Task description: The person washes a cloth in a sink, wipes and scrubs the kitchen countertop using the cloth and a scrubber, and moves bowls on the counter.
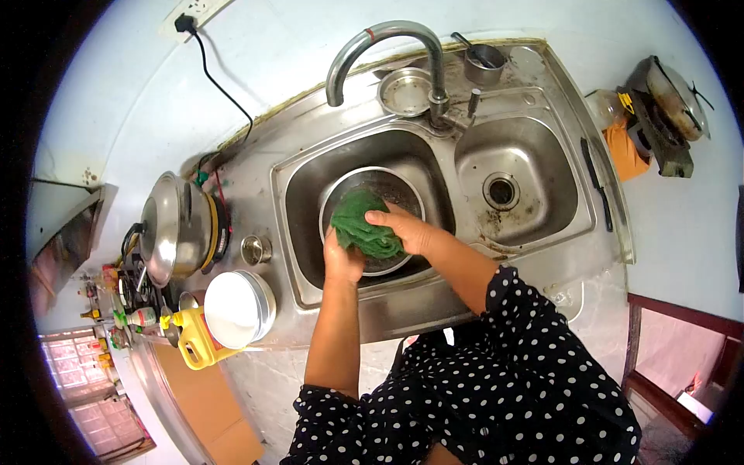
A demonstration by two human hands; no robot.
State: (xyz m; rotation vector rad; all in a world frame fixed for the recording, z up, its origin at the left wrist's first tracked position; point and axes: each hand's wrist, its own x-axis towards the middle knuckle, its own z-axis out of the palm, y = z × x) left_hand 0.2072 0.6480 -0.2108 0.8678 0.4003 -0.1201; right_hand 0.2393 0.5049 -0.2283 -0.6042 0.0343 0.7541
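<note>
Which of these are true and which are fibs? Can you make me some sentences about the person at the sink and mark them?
1. The left hand and the right hand are both on the green cloth. True.
2. The round basin is in the smaller sink bowl. False: it is in the larger sink bowl.
3. Water is pouring from the faucet. False: no water shows coming out of the faucet.
4. A little pot stands behind the sink bowls. True.
5. The person's sleeves have stripes. False: the sleeves are black with white dots.
</note>
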